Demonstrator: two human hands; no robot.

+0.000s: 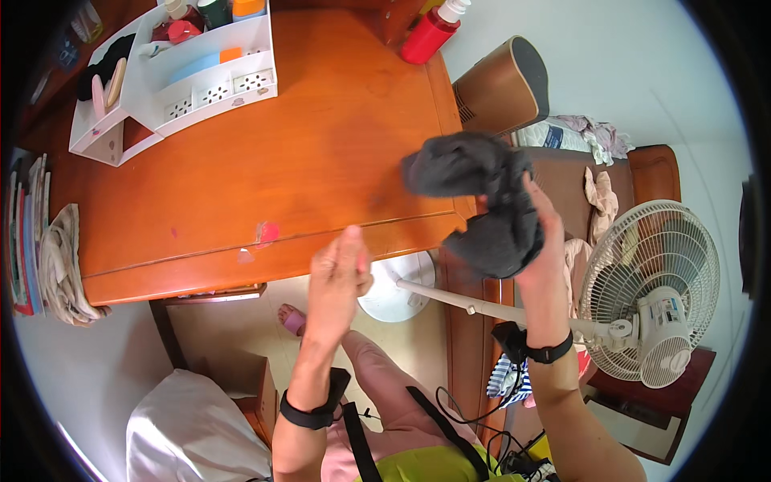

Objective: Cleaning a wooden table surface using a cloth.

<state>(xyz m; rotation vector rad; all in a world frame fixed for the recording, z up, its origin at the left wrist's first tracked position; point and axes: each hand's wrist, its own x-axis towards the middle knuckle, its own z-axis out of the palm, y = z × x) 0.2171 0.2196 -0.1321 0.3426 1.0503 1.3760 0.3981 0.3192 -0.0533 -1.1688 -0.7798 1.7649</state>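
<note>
A dark grey cloth [500,235], bunched and partly blurred, hangs from my right hand [545,229], whose fingers are closed on its right side. Part of the cloth reaches left over the right end of the orange-brown wooden desk [337,156]. My left hand [342,268] is at the desk's front edge, its fingers drawn together and pointing up, apart from the cloth. I see nothing in it, though its inner side is partly hidden. Both wrists wear black straps with small devices.
A white organizer [217,111] with bottles stands at the desk's back left, a red pump bottle [427,36] at its back right. Books [30,235] and a folded cloth [66,265] are at the left end. A standing fan [650,289] is close to my right arm.
</note>
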